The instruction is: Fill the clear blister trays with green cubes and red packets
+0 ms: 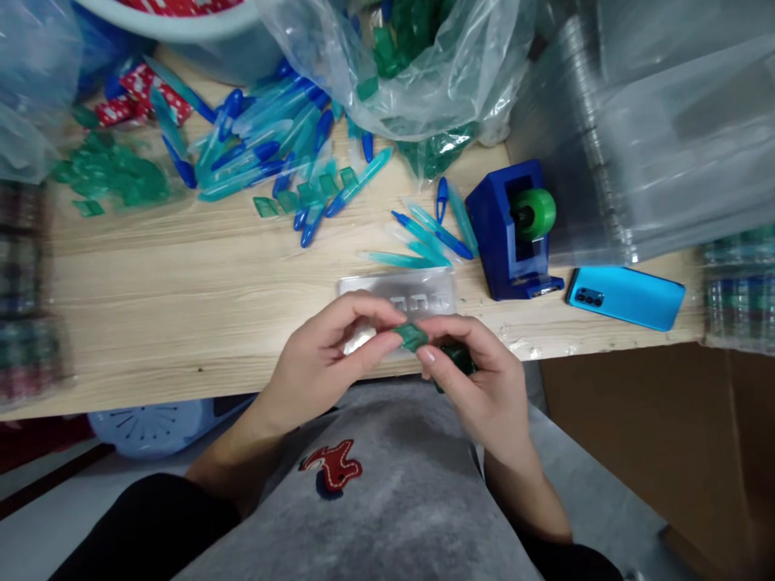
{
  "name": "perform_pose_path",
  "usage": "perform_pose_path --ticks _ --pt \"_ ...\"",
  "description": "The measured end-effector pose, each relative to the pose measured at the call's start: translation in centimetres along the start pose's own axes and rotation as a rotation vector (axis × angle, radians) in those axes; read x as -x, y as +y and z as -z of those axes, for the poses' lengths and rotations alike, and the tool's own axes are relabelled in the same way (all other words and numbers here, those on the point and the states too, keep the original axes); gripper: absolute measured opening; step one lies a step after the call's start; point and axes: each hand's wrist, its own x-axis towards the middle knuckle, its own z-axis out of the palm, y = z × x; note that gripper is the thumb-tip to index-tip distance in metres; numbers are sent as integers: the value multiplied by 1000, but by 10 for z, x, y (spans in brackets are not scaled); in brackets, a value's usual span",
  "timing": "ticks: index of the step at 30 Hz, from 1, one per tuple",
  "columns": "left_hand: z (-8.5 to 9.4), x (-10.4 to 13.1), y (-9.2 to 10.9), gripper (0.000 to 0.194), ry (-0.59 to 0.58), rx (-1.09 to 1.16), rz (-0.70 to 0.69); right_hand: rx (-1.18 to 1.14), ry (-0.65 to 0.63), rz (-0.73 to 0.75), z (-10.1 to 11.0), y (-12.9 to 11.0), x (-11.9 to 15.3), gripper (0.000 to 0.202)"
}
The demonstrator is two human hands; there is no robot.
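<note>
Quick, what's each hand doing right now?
Left hand: closed, fingertips pinching a small translucent green plastic piece.
Right hand: closed, pinching the same piece, with dark green plastic in its palm.

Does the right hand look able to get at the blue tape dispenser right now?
Probably yes: nothing visible stands between the right hand and the tape dispenser, though that hand holds green pieces.

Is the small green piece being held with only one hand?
No, the left hand and the right hand both have their fingertips on the green piece.
</note>
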Motion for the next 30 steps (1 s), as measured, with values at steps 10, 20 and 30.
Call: perform_pose_path --ticks 10,20,30 --pt "0 0 -5 48 -108 -324 -260 -609 -95 -416 -13 9 -7 21" --pt "6 2 -5 58 -124 -424 -250 7 32 -27 -12 -3 -4 4" --pt "5 6 -3 58 -174 -602 -327 297 -134 83 1 -17 -9 8"
